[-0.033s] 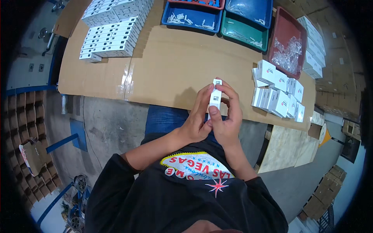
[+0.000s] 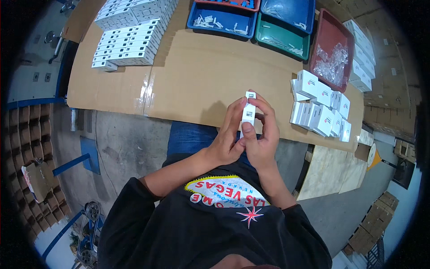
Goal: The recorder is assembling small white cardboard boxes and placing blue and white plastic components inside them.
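Both hands meet over the near edge of the cardboard-covered table [image 2: 192, 76] and hold one small white box [image 2: 248, 113] upright between them. My left hand [image 2: 225, 141] grips the box from the left, its fingers up along the side. My right hand [image 2: 265, 136] wraps it from the right, with the thumb pressed on the lower front. The box's top flap [image 2: 251, 94] sticks up above the fingertips. A cluster of similar white boxes [image 2: 320, 110] lies just right of my hands.
Neat rows of white boxes [image 2: 130, 36] fill the table's far left. Along the back stand a blue tray [image 2: 222, 20], a green tray [image 2: 282, 41] and a red tray [image 2: 329, 42] holding clear plastic bags. More white boxes [image 2: 360, 49] lie at the far right.
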A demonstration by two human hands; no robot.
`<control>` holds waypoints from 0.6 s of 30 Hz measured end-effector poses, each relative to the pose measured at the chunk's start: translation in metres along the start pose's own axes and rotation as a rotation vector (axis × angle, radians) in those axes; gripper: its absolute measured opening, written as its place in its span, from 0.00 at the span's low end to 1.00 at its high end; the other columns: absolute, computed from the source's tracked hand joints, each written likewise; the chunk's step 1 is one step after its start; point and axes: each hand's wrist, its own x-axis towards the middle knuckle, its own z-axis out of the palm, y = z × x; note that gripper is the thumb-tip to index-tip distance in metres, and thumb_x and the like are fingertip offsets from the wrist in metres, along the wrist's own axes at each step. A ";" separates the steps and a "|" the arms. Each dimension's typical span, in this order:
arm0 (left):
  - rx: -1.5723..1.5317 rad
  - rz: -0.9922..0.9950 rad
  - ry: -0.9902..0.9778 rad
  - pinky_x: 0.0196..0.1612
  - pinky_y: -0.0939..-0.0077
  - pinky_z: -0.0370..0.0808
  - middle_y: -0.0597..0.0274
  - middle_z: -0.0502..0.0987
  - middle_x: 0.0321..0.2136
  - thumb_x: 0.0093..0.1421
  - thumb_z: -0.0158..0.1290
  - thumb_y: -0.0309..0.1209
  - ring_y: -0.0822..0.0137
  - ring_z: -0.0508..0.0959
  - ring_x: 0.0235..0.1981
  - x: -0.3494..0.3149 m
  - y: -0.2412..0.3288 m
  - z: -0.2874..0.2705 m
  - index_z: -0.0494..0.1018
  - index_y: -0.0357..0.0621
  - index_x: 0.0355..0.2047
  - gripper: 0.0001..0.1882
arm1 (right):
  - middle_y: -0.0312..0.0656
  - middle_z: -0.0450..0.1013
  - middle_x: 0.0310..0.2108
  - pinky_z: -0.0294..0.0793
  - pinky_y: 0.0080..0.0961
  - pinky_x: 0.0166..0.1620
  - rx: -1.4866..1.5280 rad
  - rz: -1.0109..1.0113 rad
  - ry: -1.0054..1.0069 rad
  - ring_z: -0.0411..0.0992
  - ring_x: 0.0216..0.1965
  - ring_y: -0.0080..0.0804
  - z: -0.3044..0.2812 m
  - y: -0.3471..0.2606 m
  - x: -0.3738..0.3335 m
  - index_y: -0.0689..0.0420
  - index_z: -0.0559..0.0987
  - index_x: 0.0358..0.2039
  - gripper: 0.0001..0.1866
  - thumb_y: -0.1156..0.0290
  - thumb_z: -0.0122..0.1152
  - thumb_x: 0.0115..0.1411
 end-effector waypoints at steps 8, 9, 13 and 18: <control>0.105 0.094 0.018 0.70 0.49 0.58 0.31 0.52 0.69 0.72 0.44 0.51 0.35 0.57 0.70 -0.001 0.004 -0.007 0.46 0.35 0.75 0.42 | 0.60 0.71 0.60 0.71 0.41 0.58 -0.154 -0.200 -0.051 0.73 0.55 0.55 0.001 0.001 0.001 0.65 0.77 0.57 0.25 0.57 0.58 0.70; 0.105 0.111 0.017 0.70 0.49 0.59 0.30 0.52 0.69 0.71 0.45 0.50 0.35 0.57 0.70 0.000 0.003 -0.007 0.47 0.34 0.75 0.42 | 0.61 0.71 0.60 0.71 0.41 0.58 -0.156 -0.205 -0.052 0.73 0.55 0.55 0.001 0.001 0.000 0.66 0.77 0.57 0.25 0.57 0.57 0.71; 0.113 0.142 0.013 0.70 0.49 0.59 0.30 0.52 0.69 0.71 0.46 0.47 0.35 0.58 0.70 0.001 0.002 -0.007 0.49 0.33 0.74 0.41 | 0.61 0.72 0.60 0.71 0.41 0.58 -0.125 -0.194 -0.043 0.73 0.55 0.56 0.001 0.003 -0.002 0.67 0.76 0.57 0.25 0.57 0.55 0.72; 0.102 0.132 0.012 0.70 0.49 0.59 0.30 0.51 0.69 0.71 0.46 0.47 0.34 0.57 0.70 -0.001 0.000 -0.006 0.49 0.33 0.74 0.41 | 0.62 0.71 0.60 0.70 0.42 0.58 -0.091 -0.204 -0.051 0.73 0.56 0.56 0.001 0.006 -0.003 0.68 0.76 0.56 0.25 0.58 0.52 0.73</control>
